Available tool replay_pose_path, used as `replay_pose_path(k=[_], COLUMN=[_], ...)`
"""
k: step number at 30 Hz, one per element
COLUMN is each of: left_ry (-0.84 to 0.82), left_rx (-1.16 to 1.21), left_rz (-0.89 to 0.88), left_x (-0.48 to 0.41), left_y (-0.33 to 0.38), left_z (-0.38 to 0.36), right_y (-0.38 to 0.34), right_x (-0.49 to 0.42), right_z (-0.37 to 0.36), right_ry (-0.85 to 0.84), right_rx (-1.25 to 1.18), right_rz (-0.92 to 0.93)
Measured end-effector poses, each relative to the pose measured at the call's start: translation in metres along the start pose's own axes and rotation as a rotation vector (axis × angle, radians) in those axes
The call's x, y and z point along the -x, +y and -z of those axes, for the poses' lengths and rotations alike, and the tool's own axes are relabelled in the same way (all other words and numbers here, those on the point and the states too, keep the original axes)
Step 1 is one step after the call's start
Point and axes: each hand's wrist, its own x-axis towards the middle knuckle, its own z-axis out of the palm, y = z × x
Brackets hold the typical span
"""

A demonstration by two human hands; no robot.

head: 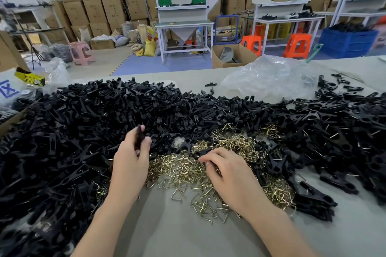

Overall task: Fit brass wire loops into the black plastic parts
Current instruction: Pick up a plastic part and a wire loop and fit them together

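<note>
Left hand (131, 159) pinches one black plastic part (138, 136) upright. Right hand (228, 171) curls into the brass wire loops (177, 170) just to its right; whether it grips one is unclear.

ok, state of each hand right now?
Left hand: pinches a black plastic part between thumb and fingers.
Right hand: fingers curled into the pile of brass wire loops; a grip cannot be told.
</note>
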Motion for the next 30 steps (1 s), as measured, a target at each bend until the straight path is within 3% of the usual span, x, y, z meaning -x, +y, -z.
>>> replay_pose_path(k=[5, 12, 14, 16, 19, 22, 26, 30], left_ry=[-0.253, -0.309, -0.235, -0.166, -0.38, -0.507, -0.468, -0.502], left_rx=[-0.435, -0.804, -0.608, -0.19, 0.435, 0.8, 1.006, 0.847], left_rz=[-0.165, -0.345, -0.324, -0.206, 0.046, 0.277, 0.403, 0.357], left_x=[-0.019, -0.012, -0.004, 0.011, 0.043, 0.061, 0.06, 0.061], left_y=[0.003, 0.022, 0.031, 0.046, 0.07, 0.074, 0.067, 0.064], left_z=[-0.011, -0.014, -0.009, -0.006, -0.01, -0.019, -0.021, -0.023], right_y=[-0.001, -0.001, -0.003, -0.004, -0.008, -0.01, -0.013, -0.013], right_x=[0.0, 0.0, 0.0, 0.0, 0.0, 0.003, 0.007, 0.004], right_z=[0.001, 0.002, 0.004, 0.008, 0.013, 0.015, 0.017, 0.016], right_ry=[-0.004, 0.022, 0.051, 0.086, 0.072, 0.0, -0.052, -0.084], right_rx=[-0.005, -0.053, -0.094, -0.13, -0.146, -0.246, -0.439, -0.651], right_rz=[0.001, -0.008, -0.017, -0.018, 0.007, 0.062, 0.028, -0.108])
